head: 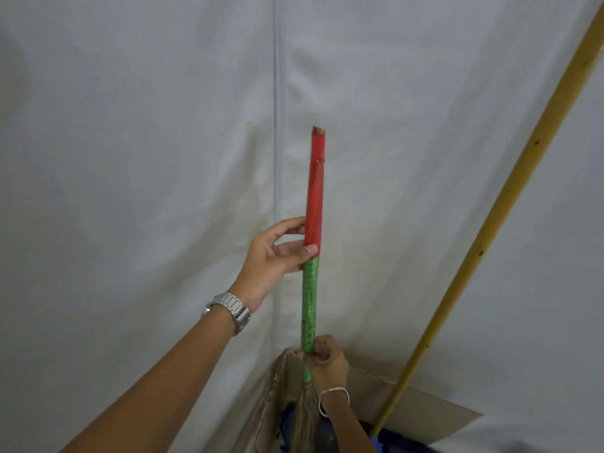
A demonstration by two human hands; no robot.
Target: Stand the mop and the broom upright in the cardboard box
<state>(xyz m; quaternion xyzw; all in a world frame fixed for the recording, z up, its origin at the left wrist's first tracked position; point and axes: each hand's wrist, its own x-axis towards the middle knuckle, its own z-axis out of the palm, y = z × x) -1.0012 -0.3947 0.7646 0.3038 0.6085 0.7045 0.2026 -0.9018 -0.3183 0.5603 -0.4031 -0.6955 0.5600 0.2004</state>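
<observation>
Yellow wooden mop pole [483, 246] at right already stands in the brown cardboard box [369, 397]; both hands' fingers, left hand [274, 256] and right hand [327, 361], grasp the red-and-green-wrapped broom [312, 256], mid-frame, nearly seated.

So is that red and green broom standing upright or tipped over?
Upright: the broom handle points straight up, bristles down in the cardboard box, both hands gripping it.

- Cardboard box [356, 403] at bottom centre, open top, flaps bent outward.
- Broom [310, 295] stands upright in box, bristles down inside.
- Mop [483, 243] yellow handle leans in box, right side.
- Floor itself not visible.
</observation>
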